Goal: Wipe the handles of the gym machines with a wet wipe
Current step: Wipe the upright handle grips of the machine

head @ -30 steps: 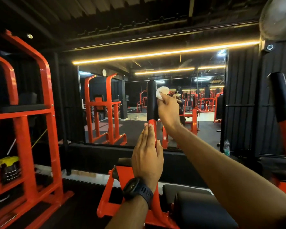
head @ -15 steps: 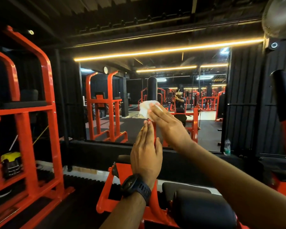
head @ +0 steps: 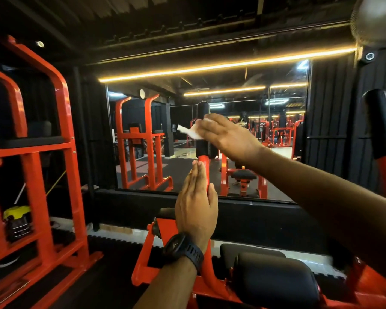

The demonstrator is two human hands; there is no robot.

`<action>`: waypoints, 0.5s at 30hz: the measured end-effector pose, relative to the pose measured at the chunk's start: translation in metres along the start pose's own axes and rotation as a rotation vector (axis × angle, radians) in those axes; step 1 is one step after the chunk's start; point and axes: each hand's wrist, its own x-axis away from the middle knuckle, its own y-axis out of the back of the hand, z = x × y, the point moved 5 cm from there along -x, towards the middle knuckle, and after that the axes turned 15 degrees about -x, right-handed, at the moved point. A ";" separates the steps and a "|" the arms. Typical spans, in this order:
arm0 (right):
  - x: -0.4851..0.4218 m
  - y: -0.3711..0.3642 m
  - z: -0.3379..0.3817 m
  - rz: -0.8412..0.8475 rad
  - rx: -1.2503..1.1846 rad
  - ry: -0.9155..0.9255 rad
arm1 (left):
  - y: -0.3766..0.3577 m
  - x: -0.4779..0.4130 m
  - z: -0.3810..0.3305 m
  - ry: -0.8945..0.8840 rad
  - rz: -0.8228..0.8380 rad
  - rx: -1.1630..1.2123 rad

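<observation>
Head view: the black handle (head: 202,108) stands upright, long axis vertical. The right hand (head: 227,136), fingers straight, presses the wet wipe (head: 191,132) against its middle; the left hand (head: 195,204), flat, rests below it on the orange post (head: 204,166).

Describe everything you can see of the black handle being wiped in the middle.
The black handle is a matte, cylindrical grip with a rounded top, seemingly foam or rubber, standing upright on an orange metal post in front of a mirror. The right hand lies across its middle, straight fingers pressing a white wet wipe against it; the wipe's loose end sticks out to the left. The left hand rests flat on the post below, not touching the grip.
</observation>
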 end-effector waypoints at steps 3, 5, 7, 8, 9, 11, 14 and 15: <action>0.000 -0.005 0.017 0.107 0.077 0.249 | 0.001 0.001 0.001 0.006 -0.010 -0.007; -0.006 0.007 0.003 0.094 0.085 0.211 | 0.001 0.000 0.000 0.001 0.012 0.005; -0.012 0.014 -0.010 0.058 0.044 0.079 | 0.001 0.000 0.000 -0.002 0.024 0.010; -0.014 0.011 -0.009 0.076 0.060 0.061 | 0.001 -0.001 0.000 -0.003 0.025 0.011; -0.016 0.007 -0.002 0.114 0.094 0.091 | 0.001 -0.001 -0.001 -0.006 0.026 0.010; -0.016 -0.003 0.009 0.202 0.162 0.231 | 0.003 0.000 -0.001 -0.004 0.015 0.005; -0.029 0.011 -0.001 0.223 0.174 0.175 | 0.002 -0.001 0.000 0.004 0.013 -0.009; -0.034 0.015 -0.006 0.203 0.181 0.107 | 0.003 -0.001 0.000 0.003 0.020 -0.009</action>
